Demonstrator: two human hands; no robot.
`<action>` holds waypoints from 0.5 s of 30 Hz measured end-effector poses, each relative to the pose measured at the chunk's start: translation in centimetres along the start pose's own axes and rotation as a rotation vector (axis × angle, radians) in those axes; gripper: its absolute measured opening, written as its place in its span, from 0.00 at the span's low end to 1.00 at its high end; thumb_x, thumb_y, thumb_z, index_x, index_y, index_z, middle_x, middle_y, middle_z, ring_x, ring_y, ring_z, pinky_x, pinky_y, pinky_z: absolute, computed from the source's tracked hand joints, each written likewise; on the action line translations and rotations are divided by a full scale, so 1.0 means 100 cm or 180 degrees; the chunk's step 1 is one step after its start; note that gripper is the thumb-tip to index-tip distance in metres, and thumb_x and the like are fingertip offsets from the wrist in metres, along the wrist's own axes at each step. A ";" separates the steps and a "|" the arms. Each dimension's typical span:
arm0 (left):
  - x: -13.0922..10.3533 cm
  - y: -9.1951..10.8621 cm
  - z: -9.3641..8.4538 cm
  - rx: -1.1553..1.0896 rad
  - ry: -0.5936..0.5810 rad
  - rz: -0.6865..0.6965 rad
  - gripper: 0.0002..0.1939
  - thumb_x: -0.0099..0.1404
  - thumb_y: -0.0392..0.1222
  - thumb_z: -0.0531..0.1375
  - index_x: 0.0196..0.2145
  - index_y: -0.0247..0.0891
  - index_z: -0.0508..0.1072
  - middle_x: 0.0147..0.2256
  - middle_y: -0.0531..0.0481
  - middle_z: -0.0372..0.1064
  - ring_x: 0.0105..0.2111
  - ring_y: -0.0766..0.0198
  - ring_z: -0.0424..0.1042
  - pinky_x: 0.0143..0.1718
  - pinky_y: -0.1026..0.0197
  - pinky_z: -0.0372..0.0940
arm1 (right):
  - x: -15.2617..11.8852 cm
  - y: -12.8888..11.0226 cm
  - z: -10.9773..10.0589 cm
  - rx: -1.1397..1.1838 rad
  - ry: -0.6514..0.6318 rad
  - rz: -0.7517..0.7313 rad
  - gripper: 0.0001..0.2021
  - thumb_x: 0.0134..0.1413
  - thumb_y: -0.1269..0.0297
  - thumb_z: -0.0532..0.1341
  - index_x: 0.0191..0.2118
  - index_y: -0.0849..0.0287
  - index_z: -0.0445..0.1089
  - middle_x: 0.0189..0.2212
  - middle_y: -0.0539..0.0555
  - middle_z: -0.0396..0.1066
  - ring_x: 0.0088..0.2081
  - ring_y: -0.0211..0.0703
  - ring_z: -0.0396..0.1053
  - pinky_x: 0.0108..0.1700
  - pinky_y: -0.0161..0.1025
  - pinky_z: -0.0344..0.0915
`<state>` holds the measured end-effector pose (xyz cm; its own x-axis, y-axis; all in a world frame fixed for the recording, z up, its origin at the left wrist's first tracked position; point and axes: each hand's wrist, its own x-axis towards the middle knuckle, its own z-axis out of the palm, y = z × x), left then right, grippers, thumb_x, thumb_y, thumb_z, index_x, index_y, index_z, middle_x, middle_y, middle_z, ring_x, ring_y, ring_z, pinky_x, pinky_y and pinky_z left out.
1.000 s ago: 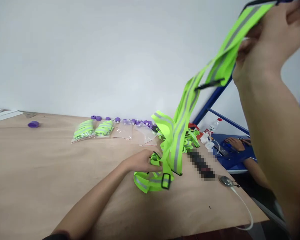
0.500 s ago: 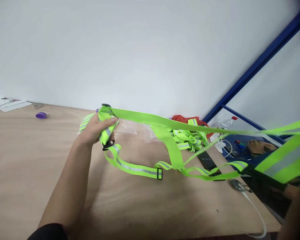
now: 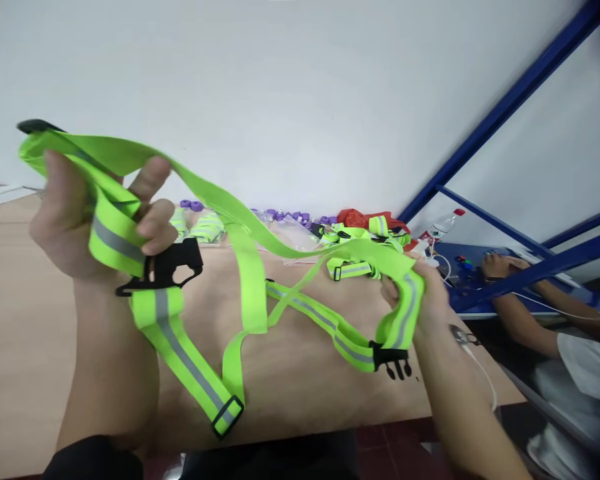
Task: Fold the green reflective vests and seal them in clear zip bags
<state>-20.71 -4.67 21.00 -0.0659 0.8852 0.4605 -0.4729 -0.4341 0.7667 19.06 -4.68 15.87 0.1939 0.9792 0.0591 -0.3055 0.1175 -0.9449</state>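
A neon-green reflective harness (image 3: 255, 287) with grey stripes stretches between my two hands above the table. My left hand (image 3: 75, 220) is closed round its webbing near a black buckle half (image 3: 173, 267). Below that buckle a strap runs down to a black slide adjuster (image 3: 228, 417). My right hand (image 3: 427, 293) grips the other end of the webbing, its fingers partly hidden behind the strap. Under it dangles a pronged black buckle half (image 3: 393, 360), apart from the other half. Between the hands the straps sag and cross.
More green straps (image 3: 350, 267) lie heaped by a red bag (image 3: 365, 219) at the back. Purple rolls (image 3: 300, 217) and plastic bags (image 3: 295, 235) line the wall. A bottle (image 3: 445, 225) stands right, near the blue frame (image 3: 505, 113). Another person's arms (image 3: 525, 320) rest beyond it.
My left hand has risen and come closer to the camera. My right hand, previously at the blurred right edge, is now plainly in view holding the harness's other end. The view has shifted.
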 end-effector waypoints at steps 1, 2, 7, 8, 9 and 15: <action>-0.002 -0.001 0.009 -0.0011 0.0037 0.0119 0.21 0.55 0.60 0.69 0.39 0.44 0.78 0.43 0.52 0.78 0.18 0.71 0.65 0.10 0.67 0.54 | 0.002 0.014 0.000 0.0040 0.0087 0.0096 0.16 0.41 0.57 0.67 0.35 0.52 0.62 0.18 0.41 0.64 0.12 0.36 0.58 0.14 0.33 0.54; -0.005 -0.002 0.017 0.0003 0.0085 0.0215 0.20 0.54 0.58 0.70 0.39 0.43 0.78 0.44 0.50 0.78 0.20 0.68 0.70 0.11 0.66 0.58 | 0.004 0.028 0.000 0.0090 0.0209 0.0142 0.16 0.40 0.57 0.67 0.36 0.52 0.62 0.19 0.41 0.65 0.13 0.37 0.60 0.14 0.34 0.55; -0.013 -0.001 0.035 0.0207 0.0068 0.0334 0.16 0.56 0.49 0.70 0.42 0.47 0.77 0.51 0.49 0.76 0.32 0.60 0.79 0.20 0.65 0.69 | 0.003 0.075 -0.001 0.0220 0.0531 -0.0004 0.16 0.43 0.57 0.68 0.35 0.53 0.63 0.25 0.44 0.69 0.23 0.39 0.70 0.25 0.36 0.67; -0.013 0.000 0.036 0.0268 0.0069 0.0388 0.17 0.56 0.47 0.71 0.43 0.48 0.77 0.52 0.50 0.75 0.33 0.59 0.79 0.21 0.65 0.70 | 0.002 0.080 -0.002 0.0229 0.0508 -0.0111 0.16 0.42 0.58 0.70 0.34 0.54 0.64 0.27 0.44 0.70 0.26 0.38 0.70 0.27 0.35 0.67; -0.014 0.001 0.036 0.0331 0.0069 0.0465 0.18 0.55 0.46 0.71 0.44 0.47 0.77 0.52 0.50 0.75 0.34 0.59 0.79 0.21 0.65 0.71 | 0.001 0.085 -0.003 0.0230 0.0464 -0.0219 0.16 0.42 0.59 0.71 0.33 0.54 0.64 0.30 0.45 0.71 0.28 0.37 0.71 0.29 0.34 0.67; -0.019 0.001 0.039 0.0582 -0.0280 0.0665 0.15 0.60 0.42 0.69 0.44 0.42 0.74 0.47 0.46 0.76 0.33 0.57 0.80 0.22 0.63 0.72 | -0.009 0.101 -0.011 -0.0528 -0.0026 -0.0443 0.15 0.43 0.57 0.73 0.30 0.55 0.68 0.41 0.53 0.75 0.41 0.44 0.74 0.38 0.39 0.70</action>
<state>-17.20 -7.04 21.94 -0.0649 0.7590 0.6478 -0.2905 -0.6355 0.7154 16.77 -4.57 5.92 0.2157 0.9569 0.1946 -0.1185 0.2235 -0.9675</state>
